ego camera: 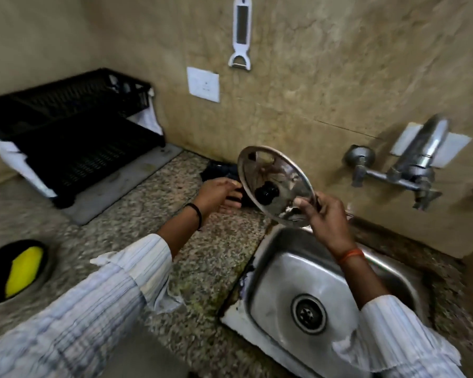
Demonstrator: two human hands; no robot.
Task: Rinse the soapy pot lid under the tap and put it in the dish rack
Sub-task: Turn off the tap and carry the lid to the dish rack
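Note:
A round steel pot lid (pixel 271 170) with a black knob is tilted on edge above the back left corner of the sink (pixel 279 268). My right hand (pixel 322 214) grips its lower right rim. To the left of the lid, my left hand (pixel 219 193) hovers over the counter with fingers spread, touching a dark cloth (pixel 219 170); it holds nothing. The tap (pixel 418 156) sticks out of the wall to the right of the lid, and I see no water running. The black two-tier dish rack (pixel 74 132) stands on the counter at the far left.
A grey mat (pixel 126 186) lies under the rack on the speckled stone counter. A yellow and black scrubber (pixel 22 268) rests in a holder at the left edge. A white peeler (pixel 241 34) and a switch plate (pixel 203 84) hang on the wall.

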